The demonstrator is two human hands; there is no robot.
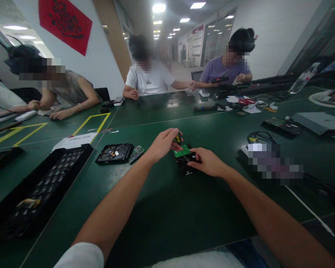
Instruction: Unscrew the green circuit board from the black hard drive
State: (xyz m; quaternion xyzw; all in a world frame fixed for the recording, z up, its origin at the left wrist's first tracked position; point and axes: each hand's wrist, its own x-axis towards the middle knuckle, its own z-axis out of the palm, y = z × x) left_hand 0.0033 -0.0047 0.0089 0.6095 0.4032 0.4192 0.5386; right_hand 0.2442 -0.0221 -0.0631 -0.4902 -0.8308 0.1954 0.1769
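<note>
A black hard drive (183, 166) with a green circuit board (183, 151) facing up lies on the green table in front of me. My left hand (162, 144) is closed around the yellow-and-black handle of a screwdriver (178, 138) over the board's far left part; its tip is hidden. From the right, my right hand (209, 162) grips the drive's side, thumb on the near part and fingers by the board's edge. Left of these sit another hard drive (114, 153) and a loose circuit board (137, 152).
A long black tray (48, 182) with small parts lies at left. To the right are a partly blurred-out object on a white base (273, 162), a cable (261, 137), another drive (281, 126) and a grey box (318, 123). Several people work across the table (145, 111).
</note>
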